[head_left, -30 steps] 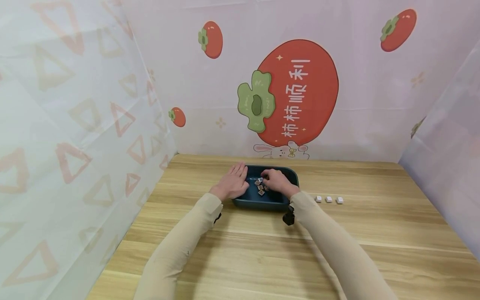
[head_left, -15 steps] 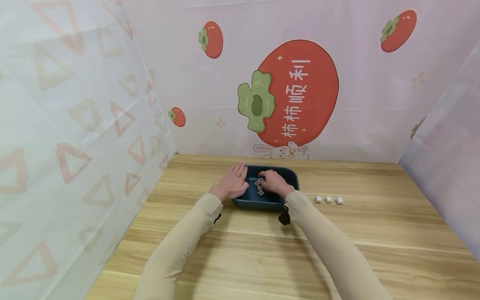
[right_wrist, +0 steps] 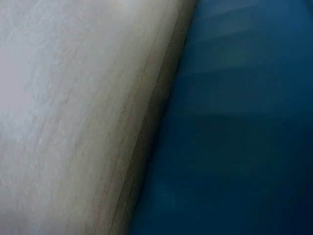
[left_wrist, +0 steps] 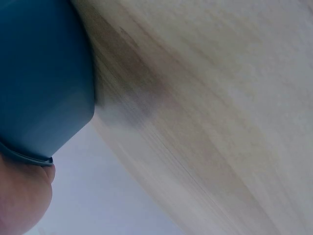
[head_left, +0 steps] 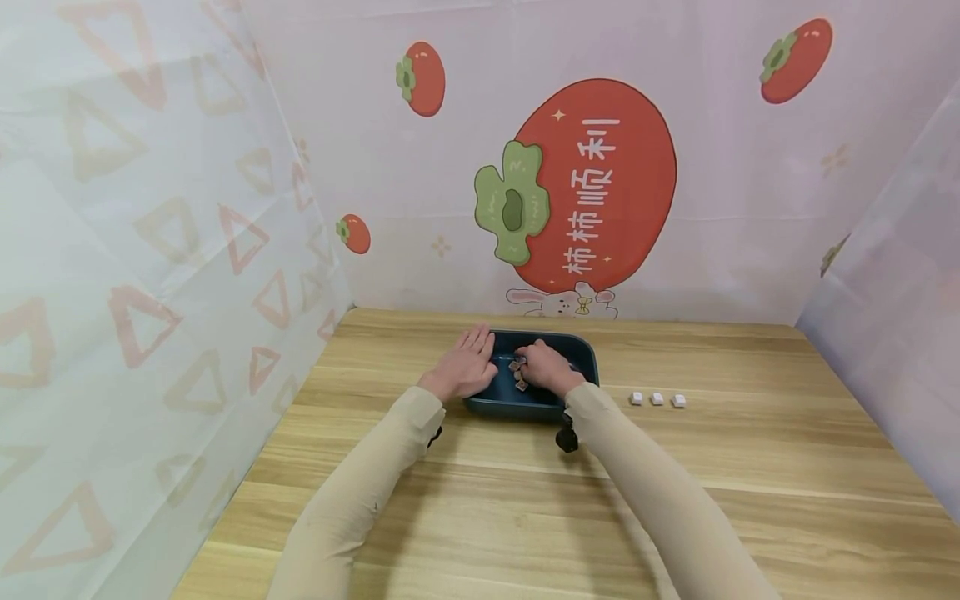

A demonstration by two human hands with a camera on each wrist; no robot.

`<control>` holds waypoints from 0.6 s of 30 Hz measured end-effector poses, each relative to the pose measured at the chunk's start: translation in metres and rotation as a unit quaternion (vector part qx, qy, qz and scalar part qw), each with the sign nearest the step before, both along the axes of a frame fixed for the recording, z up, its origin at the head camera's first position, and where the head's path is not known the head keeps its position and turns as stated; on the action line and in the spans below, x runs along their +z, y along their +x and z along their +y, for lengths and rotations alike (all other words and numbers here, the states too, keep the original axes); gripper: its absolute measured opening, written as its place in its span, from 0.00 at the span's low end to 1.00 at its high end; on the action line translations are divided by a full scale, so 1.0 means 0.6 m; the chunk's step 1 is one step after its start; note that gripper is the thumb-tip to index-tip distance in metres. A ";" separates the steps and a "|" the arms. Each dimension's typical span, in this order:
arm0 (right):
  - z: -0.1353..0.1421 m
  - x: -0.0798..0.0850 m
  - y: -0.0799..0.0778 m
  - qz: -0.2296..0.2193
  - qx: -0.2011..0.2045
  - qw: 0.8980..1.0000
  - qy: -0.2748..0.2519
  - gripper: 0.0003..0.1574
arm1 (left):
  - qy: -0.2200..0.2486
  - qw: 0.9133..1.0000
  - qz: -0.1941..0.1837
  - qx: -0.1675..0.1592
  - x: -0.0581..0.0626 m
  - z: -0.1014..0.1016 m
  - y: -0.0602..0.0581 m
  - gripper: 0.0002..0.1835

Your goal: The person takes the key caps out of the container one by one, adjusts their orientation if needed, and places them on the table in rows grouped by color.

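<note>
A dark blue rectangular tray [head_left: 517, 410] stands on the wooden table. My left hand [head_left: 463, 365] lies over its left rim with straight fingers; in the left wrist view, part of that hand [left_wrist: 23, 198] shows against the tray's rim [left_wrist: 24, 157]. My right hand [head_left: 549, 367] reaches inside, its fingers bent down at a small group of brownish and white blocks [head_left: 521, 384]. The fingertips are right at the uppermost block, and I cannot tell whether they pinch it. The right wrist view shows only the tray's blue side [right_wrist: 230, 147] and the table.
Right of the tray, three small white keycap-like blocks [head_left: 657, 399] stand in a row on the wooden table [head_left: 495, 517]. A printed cloth wall [head_left: 420, 283] rises behind the table, with more cloth on both sides.
My right hand has moved slightly left within the tray and its fingertips have come down onto the small blocks. The left hand stays on the rim.
</note>
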State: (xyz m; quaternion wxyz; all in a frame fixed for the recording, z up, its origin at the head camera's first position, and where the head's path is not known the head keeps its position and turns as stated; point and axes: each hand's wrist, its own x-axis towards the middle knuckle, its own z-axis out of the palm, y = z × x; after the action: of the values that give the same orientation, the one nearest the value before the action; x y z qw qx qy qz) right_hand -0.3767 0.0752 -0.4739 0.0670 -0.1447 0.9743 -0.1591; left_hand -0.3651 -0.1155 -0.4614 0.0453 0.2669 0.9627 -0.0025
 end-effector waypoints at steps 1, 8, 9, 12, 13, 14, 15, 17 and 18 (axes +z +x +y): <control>0.000 0.000 0.000 -0.003 0.000 1.000 0.000 0.25 | 0.000 1.000 0.000 0.000 0.000 0.000 0.000 0.35; 0.002 0.000 -0.002 0.000 0.012 1.000 0.001 0.18 | 0.002 1.000 -0.001 0.002 0.001 0.002 0.001 0.35; 0.003 -0.001 -0.002 0.002 0.014 1.000 0.003 0.16 | 0.003 1.000 -0.001 0.002 0.001 0.002 0.001 0.35; 0.006 0.000 -0.005 0.005 0.020 1.000 0.003 0.13 | 0.003 1.000 -0.002 0.001 0.000 0.002 0.002 0.35; 0.007 0.001 -0.006 0.004 0.021 1.000 0.000 0.12 | 0.004 1.000 -0.003 0.001 0.000 0.002 0.001 0.35; 0.008 0.002 -0.006 0.004 0.021 1.000 -0.003 0.11 | 0.005 1.000 -0.003 0.002 0.000 0.002 0.001 0.35; 0.009 0.004 -0.007 0.002 0.021 1.000 -0.008 0.11 | 0.005 1.000 -0.003 0.003 -0.001 0.002 0.001 0.35; 0.012 0.006 -0.007 -0.004 0.019 1.000 -0.017 0.11 | 0.006 1.000 -0.002 0.005 -0.001 0.002 0.001 0.35; 0.013 0.008 -0.007 -0.005 0.017 1.000 -0.020 0.11 | 0.008 1.000 -0.002 0.005 -0.002 0.001 0.000 0.35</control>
State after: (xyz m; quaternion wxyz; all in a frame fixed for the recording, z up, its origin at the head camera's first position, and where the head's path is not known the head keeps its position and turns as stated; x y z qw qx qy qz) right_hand -0.3809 0.0831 -0.4692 0.0720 -0.1621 0.9679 -0.1781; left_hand -0.3650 -0.1147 -0.4624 0.0448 0.2625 0.9639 0.0055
